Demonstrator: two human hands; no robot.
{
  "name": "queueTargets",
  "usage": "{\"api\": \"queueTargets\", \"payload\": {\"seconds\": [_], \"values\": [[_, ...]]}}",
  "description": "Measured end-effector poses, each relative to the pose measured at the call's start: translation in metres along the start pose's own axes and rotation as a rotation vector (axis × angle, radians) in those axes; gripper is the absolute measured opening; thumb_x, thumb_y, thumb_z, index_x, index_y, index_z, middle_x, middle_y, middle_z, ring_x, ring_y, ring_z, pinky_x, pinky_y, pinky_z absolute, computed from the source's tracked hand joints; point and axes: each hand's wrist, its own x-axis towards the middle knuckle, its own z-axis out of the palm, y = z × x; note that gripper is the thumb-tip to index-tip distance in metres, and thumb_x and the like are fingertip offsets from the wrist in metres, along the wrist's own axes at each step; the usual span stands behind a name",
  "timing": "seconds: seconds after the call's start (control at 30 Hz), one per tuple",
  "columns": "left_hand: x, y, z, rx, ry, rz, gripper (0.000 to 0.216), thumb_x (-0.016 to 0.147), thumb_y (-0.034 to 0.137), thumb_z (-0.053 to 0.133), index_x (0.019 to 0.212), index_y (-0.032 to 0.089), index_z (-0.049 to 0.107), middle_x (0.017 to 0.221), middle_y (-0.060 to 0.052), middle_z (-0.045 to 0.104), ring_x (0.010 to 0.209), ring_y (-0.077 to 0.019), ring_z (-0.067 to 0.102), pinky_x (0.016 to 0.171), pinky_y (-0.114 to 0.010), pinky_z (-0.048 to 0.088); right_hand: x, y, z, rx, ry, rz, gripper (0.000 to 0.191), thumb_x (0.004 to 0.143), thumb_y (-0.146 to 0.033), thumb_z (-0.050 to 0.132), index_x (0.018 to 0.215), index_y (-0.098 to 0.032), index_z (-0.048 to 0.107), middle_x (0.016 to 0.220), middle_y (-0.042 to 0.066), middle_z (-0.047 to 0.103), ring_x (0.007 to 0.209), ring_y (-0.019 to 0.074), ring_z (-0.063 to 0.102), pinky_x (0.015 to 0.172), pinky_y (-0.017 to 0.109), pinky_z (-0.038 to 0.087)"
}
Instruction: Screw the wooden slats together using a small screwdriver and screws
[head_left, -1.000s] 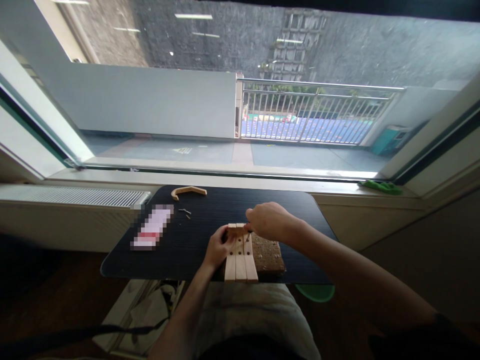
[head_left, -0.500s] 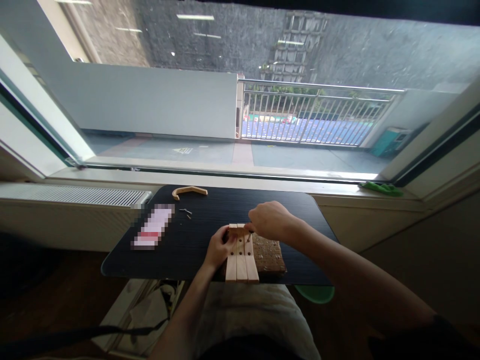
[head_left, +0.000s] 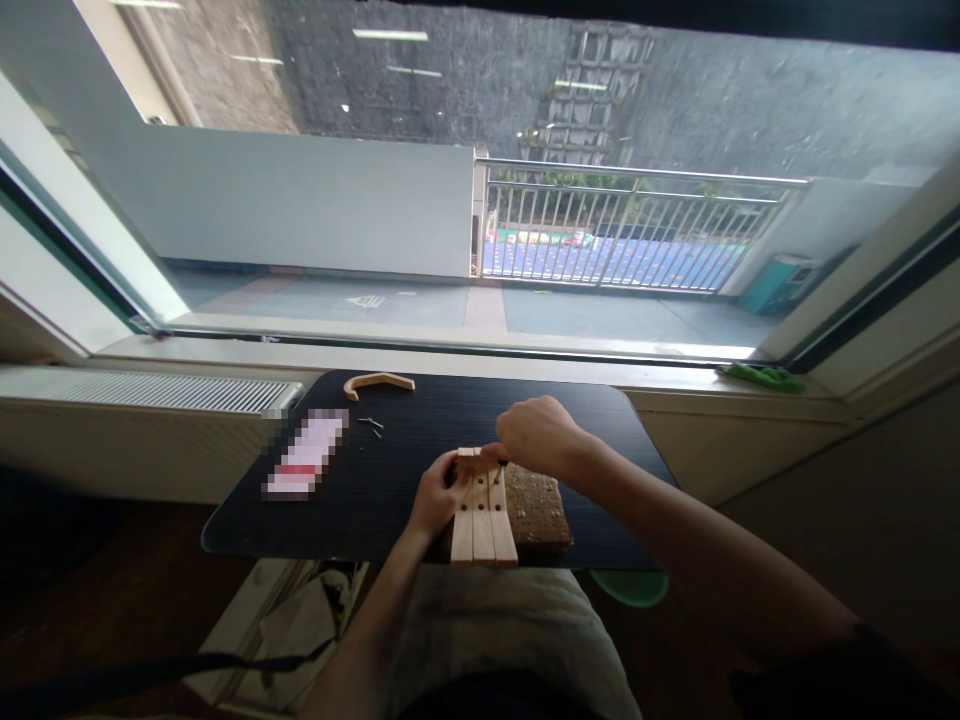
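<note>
A pale wooden piece (head_left: 474, 535) of three slats side by side, with rows of dark holes, lies near the table's front edge. My left hand (head_left: 435, 498) is closed around its left side, fingers partly hidden behind it. From above, my right hand (head_left: 538, 432) is closed in a fist on a screwdriver (head_left: 501, 467); its handle is mostly hidden by the fingers. The thin shaft points down at a hole in the right slat. Beneath and to the right of the slats is a brown speckled block (head_left: 536, 508).
On the black table (head_left: 300, 535) lie a curved wooden piece (head_left: 381, 380), a few small metal screws (head_left: 370, 422) and a blurred pinkish sheet (head_left: 309, 452). A radiator (head_left: 150, 390) stands at the left. Behind the table runs a window sill (head_left: 360, 357). Below its front edge shows a green basin (head_left: 634, 588).
My right fist has turned slightly on the screwdriver, the thumb shifting a little left. The left hand and the slatted wooden piece stay in place.
</note>
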Motion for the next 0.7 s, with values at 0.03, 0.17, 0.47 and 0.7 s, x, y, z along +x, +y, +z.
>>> {"api": "queueTargets", "payload": {"seconds": [0.03,0.17,0.47,0.7], "values": [[0.000,0.000,0.000,-0.003,0.000,-0.004,0.022,0.076,0.030,0.068,0.093,0.015,0.069,0.091,-0.006,0.073,0.085,-0.0214,0.066,0.077,-0.030,0.051,0.001,0.000,0.000,0.005,0.000,-0.002,0.043,0.094,-0.050,0.050,0.093,-0.015,0.075,0.088,0.016,0.075,0.088,0.0295,0.071,0.064,0.033,0.050],[0.000,0.000,0.000,0.006,-0.003,-0.012,0.023,0.077,0.030,0.065,0.094,0.015,0.069,0.092,-0.006,0.072,0.087,-0.0216,0.066,0.079,-0.030,0.051,-0.002,0.001,0.004,0.040,0.015,-0.017,0.040,0.095,-0.046,0.047,0.099,-0.013,0.069,0.090,0.016,0.074,0.085,0.0293,0.071,0.062,0.032,0.047],[0.000,-0.002,0.001,-0.002,-0.003,-0.013,0.023,0.078,0.031,0.064,0.093,0.015,0.068,0.090,-0.006,0.072,0.084,-0.0212,0.066,0.077,-0.030,0.051,-0.008,0.009,0.012,0.212,0.017,-0.078,0.035,0.091,-0.034,0.042,0.116,-0.011,0.047,0.088,0.017,0.073,0.076,0.0299,0.069,0.052,0.031,0.038],[0.000,-0.004,0.001,-0.001,0.010,-0.004,0.023,0.076,0.030,0.066,0.094,0.016,0.068,0.089,-0.005,0.072,0.083,-0.0209,0.066,0.076,-0.030,0.051,-0.012,0.013,0.021,0.244,0.040,-0.231,0.018,0.091,-0.018,0.043,0.109,-0.014,0.047,0.093,0.014,0.071,0.076,0.0243,0.067,0.050,0.029,0.031]]}}
